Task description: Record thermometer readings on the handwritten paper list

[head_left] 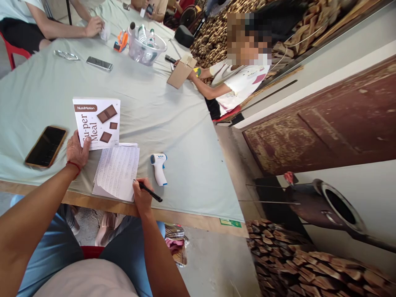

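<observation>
My left hand (77, 149) grips the lower left corner of a white and brown box (98, 123) labelled "NutriMotion", its thumb on the front face. Just below the box lies a notepad (119, 171) covered in handwritten lines, its lower left corner curling. A black pen (150, 192) is pinched in my right hand (142, 198), which rests at the notepad's lower right edge. Right of the notepad, a white and blue infrared thermometer (159, 169) lies on the cloth. To the left of my left hand is a dark phone (46, 146) in a brown case.
A pale green cloth (192, 136) covers the table. Farther back stand a clear tub (147, 51) of bottles, an orange tape dispenser (121, 41) and another phone (99, 63). A person (229, 86) at the right handles a cardboard box (182, 71); another person's hand (94, 27) is at upper left.
</observation>
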